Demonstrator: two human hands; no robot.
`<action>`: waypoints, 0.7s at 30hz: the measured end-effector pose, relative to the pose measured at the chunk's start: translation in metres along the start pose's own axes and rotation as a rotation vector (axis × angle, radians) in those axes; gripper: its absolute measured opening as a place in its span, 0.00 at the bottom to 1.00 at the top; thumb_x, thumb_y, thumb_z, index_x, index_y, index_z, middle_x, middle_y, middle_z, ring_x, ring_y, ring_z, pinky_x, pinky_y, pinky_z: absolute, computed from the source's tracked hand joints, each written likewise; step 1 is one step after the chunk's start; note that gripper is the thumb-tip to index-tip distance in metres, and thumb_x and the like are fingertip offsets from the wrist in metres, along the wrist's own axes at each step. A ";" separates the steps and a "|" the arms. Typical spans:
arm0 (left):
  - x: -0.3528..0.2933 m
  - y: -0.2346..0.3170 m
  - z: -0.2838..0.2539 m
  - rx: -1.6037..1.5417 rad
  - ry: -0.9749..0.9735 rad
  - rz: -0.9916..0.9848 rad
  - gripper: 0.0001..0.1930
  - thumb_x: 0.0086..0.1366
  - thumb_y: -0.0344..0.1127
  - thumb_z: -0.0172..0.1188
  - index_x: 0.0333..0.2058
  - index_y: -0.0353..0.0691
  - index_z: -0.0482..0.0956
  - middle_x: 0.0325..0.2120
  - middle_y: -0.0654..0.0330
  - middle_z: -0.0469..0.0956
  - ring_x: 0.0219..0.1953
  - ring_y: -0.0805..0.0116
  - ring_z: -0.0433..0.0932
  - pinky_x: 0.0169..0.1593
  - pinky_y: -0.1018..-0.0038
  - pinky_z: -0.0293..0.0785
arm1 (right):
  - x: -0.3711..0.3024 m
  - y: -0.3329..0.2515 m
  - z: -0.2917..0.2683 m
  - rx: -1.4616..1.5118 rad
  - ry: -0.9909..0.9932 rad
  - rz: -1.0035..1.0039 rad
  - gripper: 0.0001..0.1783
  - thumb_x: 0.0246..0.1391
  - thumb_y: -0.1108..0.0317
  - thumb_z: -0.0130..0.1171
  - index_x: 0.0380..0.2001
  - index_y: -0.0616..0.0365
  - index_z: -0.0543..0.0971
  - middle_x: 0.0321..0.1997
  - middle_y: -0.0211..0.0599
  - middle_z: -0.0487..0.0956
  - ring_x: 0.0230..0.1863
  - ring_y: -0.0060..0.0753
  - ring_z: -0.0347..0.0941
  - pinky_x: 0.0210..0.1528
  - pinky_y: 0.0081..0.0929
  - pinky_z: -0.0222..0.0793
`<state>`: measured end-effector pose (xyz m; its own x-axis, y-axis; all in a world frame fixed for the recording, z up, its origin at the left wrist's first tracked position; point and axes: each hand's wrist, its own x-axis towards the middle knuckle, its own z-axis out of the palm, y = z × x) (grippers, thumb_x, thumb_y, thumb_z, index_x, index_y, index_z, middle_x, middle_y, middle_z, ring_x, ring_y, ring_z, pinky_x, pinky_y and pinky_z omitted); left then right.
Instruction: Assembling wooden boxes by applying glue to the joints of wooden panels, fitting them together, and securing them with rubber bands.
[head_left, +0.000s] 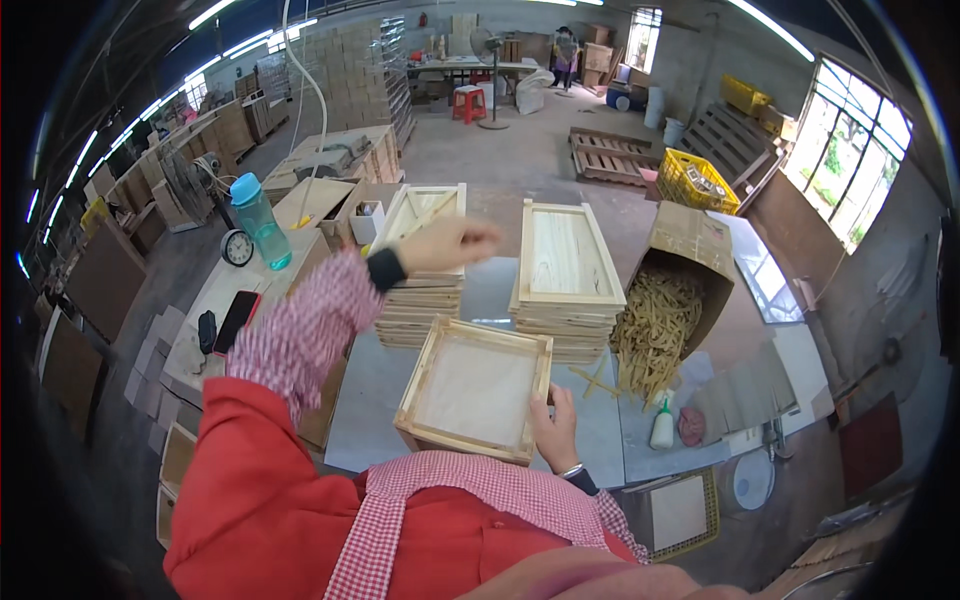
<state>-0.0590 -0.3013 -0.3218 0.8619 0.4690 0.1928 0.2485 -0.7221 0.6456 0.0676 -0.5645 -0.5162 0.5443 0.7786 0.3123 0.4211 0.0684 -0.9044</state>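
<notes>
A shallow square wooden box with a pale panel inside its frame stands on the grey worktable in front of me. My right hand grips its right side, thumb near the top rim. Raised over the left stack of wooden frame panels is my left hand, slightly blurred, its fingers stretched to the right with nothing visible in them. A diagonal strip crosses that stack's top panel. To the right stands a second stack of framed wooden panels.
A tipped cardboard box spills thin wooden strips on the right. Nearby are a small white bottle and a pink cloth. On the left side table stand a teal water bottle, a clock and a phone.
</notes>
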 end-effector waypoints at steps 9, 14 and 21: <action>-0.146 -0.054 0.112 -0.462 0.396 -0.455 0.26 0.60 0.34 0.62 0.56 0.35 0.67 0.36 0.62 0.75 0.37 0.76 0.73 0.43 0.77 0.71 | 0.002 0.004 -0.001 -0.042 -0.017 -0.032 0.14 0.57 0.66 0.53 0.41 0.66 0.75 0.32 0.41 0.71 0.35 0.35 0.68 0.40 0.29 0.65; -0.160 -0.052 0.135 -0.715 0.368 -0.527 0.30 0.60 0.34 0.63 0.59 0.36 0.63 0.39 0.62 0.75 0.38 0.76 0.72 0.43 0.78 0.71 | 0.008 -0.006 -0.004 -0.038 -0.028 -0.009 0.14 0.57 0.66 0.53 0.41 0.66 0.75 0.32 0.41 0.71 0.36 0.34 0.67 0.41 0.28 0.64; -0.166 -0.067 0.150 -0.855 0.439 -0.495 0.30 0.60 0.35 0.63 0.60 0.38 0.63 0.33 0.63 0.75 0.34 0.77 0.73 0.37 0.80 0.71 | 0.004 0.001 -0.003 -0.043 -0.041 -0.005 0.16 0.56 0.65 0.53 0.43 0.65 0.75 0.33 0.42 0.71 0.37 0.37 0.68 0.41 0.30 0.65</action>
<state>-0.1521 -0.4071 -0.5075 0.4745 0.8754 -0.0928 -0.0118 0.1117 0.9937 0.0724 -0.5635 -0.5144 0.5121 0.8035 0.3037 0.4546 0.0464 -0.8895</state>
